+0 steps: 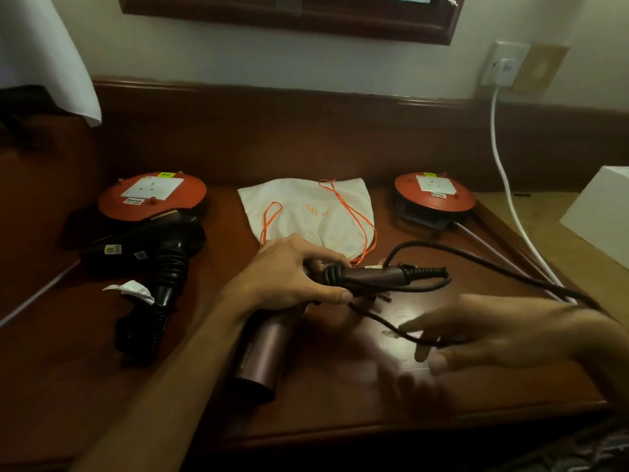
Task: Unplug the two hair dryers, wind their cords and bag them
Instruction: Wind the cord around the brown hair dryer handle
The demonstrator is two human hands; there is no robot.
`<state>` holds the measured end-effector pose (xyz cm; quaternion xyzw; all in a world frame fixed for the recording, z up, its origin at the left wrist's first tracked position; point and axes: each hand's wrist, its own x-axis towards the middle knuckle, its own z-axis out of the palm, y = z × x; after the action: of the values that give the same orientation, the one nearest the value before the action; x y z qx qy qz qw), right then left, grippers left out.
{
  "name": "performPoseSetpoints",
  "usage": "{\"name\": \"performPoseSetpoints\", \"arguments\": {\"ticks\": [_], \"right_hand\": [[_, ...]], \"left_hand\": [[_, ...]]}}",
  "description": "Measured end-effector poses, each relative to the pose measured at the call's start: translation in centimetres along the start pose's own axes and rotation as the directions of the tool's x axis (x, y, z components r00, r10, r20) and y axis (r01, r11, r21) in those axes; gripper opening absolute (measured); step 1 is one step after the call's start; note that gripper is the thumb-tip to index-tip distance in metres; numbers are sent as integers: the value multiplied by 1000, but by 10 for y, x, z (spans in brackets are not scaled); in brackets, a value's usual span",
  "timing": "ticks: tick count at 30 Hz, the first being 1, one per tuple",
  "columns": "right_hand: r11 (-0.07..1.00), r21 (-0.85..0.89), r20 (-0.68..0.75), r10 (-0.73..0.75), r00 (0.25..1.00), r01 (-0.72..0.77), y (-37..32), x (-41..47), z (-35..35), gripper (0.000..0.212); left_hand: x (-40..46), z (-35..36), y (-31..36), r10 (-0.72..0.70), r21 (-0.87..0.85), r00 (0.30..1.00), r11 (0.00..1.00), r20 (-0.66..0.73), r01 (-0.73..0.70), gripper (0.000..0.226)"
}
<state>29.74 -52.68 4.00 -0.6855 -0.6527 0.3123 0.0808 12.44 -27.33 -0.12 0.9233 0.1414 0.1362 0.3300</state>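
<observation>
My left hand (292, 275) grips a pink-brown hair dryer (265, 349) where barrel meets handle; the handle (371, 275) points right with a few turns of black cord around it. My right hand (483, 333), blurred, holds the loose black cord (384, 323), which loops back along the desk to the right. A black hair dryer (163, 264) lies at the left with its cord wound around the handle. A white drawstring bag (306, 209) with orange strings lies flat behind my hands.
Two red cable reels with sockets on top sit on the wooden desk, one back left (153, 195), one back right (435, 195). A white cable (500, 158) runs from a wall socket (503, 64). A white box (602, 212) stands at right.
</observation>
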Motion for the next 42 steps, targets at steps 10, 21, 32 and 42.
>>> {"name": "performPoseSetpoints", "arguments": {"ticks": [10, 21, 32, 42], "right_hand": [[638, 744, -511, 352, 784, 198, 54, -42, -10, 29], [926, 378, -365, 155, 918, -6, 14, 38, 19, 36], [918, 366, -140, 217, 966, -153, 48, 98, 11, 7], [984, 80, 114, 150, 982, -159, 11, 112, -41, 22]], "left_hand": [[-1, 0, 3, -28, -86, 998, 996, 57, 32, 50], [-10, -8, -2, 7, -317, 1000, 948, -17, -12, 36], [-19, 8, -6, 30, 35, 998, 999, -54, -28, 61], [-24, 18, 25, 27, 435, 989, 896, 142, -87, 73]]}}
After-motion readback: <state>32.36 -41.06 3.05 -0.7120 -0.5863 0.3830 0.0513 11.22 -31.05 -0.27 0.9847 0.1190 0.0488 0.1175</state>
